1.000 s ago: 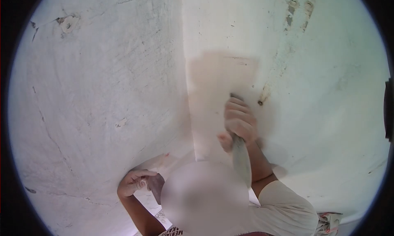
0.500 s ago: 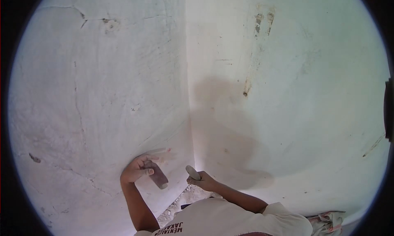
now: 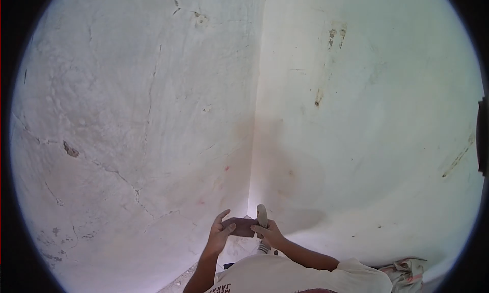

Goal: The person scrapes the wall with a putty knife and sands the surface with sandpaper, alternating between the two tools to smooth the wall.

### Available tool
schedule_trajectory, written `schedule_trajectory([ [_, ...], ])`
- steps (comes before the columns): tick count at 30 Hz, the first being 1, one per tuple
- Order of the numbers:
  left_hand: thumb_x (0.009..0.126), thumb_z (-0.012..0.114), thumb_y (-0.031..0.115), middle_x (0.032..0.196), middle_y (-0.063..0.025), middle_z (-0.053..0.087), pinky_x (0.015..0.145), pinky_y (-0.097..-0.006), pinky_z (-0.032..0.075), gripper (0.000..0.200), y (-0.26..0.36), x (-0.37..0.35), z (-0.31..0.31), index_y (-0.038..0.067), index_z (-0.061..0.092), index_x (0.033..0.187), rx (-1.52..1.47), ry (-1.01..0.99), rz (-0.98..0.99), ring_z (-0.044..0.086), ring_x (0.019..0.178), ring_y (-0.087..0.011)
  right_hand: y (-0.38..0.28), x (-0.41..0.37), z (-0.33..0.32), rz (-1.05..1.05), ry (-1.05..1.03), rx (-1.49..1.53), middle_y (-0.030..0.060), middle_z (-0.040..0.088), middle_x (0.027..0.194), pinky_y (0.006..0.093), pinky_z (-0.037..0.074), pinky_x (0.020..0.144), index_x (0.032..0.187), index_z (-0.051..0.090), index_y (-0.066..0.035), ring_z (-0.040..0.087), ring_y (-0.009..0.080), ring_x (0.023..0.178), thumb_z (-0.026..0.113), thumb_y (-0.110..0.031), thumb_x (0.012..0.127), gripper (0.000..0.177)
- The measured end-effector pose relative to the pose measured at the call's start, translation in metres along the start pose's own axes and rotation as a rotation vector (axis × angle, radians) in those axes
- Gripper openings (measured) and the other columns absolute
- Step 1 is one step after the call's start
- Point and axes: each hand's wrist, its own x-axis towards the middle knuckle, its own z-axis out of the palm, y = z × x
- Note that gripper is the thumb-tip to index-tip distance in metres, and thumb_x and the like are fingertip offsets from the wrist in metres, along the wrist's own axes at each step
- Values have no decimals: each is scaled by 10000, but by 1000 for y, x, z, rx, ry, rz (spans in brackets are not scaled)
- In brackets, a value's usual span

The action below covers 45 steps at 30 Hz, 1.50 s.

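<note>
My left hand [image 3: 219, 234] and my right hand [image 3: 273, 234] come together low in the view, before the wall corner. Between them lies a flat, dark brown rectangular piece [image 3: 242, 227], like folded sandpaper. The left thumb presses on its near face, while the left index finger stretches up and away. At the other end, my right thumb rests on the brown piece. That hand is also closed around a tool with a pale, rounded handle [image 3: 262, 215], which stands upright from the fist; the tool's working end is hidden.
Two pale plaster walls meet at a corner [image 3: 253, 165]. Cracks and a chipped hole [image 3: 71, 149] mark the left wall [image 3: 117, 99]; stained streaks run down the right wall [image 3: 377, 120]. A crumpled sack [image 3: 405, 272] lies at the lower right. Rubble shows on the floor below.
My left hand has come off the left wall and moved right with the brown piece. My right hand now meets its other end, its handle turned upright. The view has shifted left and down.
</note>
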Motion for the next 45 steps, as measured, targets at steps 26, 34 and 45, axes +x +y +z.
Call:
schedule_trajectory([
  [26,845,713,262,986,-63,702,858,-301,476,387,-45,-50,59,36,643,1152,674,-653,-419,629,901,-171,2,-95,-46,113,-161,-828,101,684,998,322,491,827,1179,609,3,598,154,895,675,-222,871,388],
  [34,942,595,88,971,-96,688,757,-255,505,249,-23,53,84,-27,605,1162,500,101,146,623,821,-109,-112,-134,-144,-80,191,-815,88,702,963,295,492,812,1074,659,-23,628,132,872,725,-258,833,343],
  [45,911,528,-16,1353,-222,510,1046,-396,390,468,115,226,261,-24,450,1372,630,250,1146,476,1260,-386,-202,-256,-284,-611,475,-324,-13,457,574,226,287,381,900,531,-21,360,68,411,694,-178,779,256],
])
